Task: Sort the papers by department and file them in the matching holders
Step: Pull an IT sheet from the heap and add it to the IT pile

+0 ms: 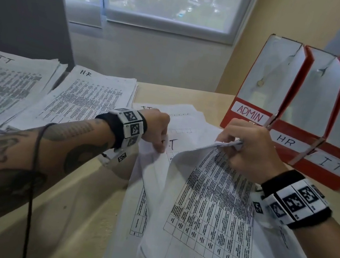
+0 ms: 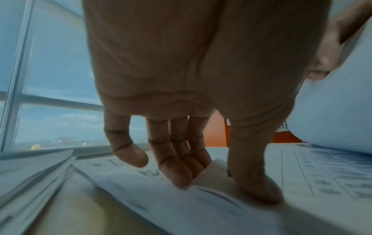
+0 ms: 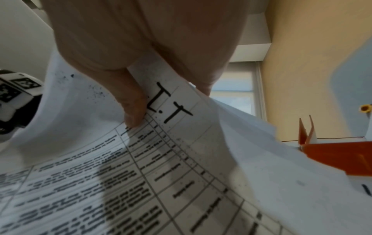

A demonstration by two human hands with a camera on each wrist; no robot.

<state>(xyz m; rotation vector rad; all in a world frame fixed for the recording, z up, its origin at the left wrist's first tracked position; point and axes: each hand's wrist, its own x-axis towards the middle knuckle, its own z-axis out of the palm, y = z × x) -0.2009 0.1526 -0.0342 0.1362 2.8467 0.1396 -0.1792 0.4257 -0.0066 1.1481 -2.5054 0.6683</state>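
Note:
A loose stack of printed sheets (image 1: 129, 211) lies on the beige table (image 1: 78, 192) in front of me. My right hand (image 1: 235, 143) pinches the top edge of a table-printed sheet (image 1: 215, 203) and curls it up off the stack. The right wrist view shows this sheet (image 3: 181, 143) is marked "I.T", with my thumb (image 3: 132, 111) on it. My left hand (image 1: 158, 140) pinches a corner of the sheet underneath (image 1: 171, 144), also marked "I.T". In the left wrist view that corner (image 2: 209, 170) rises between the fingers (image 2: 177, 173) and thumb.
Three red file holders stand at the right, labelled ADMIN (image 1: 249, 114), HR (image 1: 285, 139) and IT (image 1: 332, 164). Two sorted piles lie at the left, one marked I.T (image 1: 4, 84) and one marked H.R (image 1: 89, 98). A window is behind the table.

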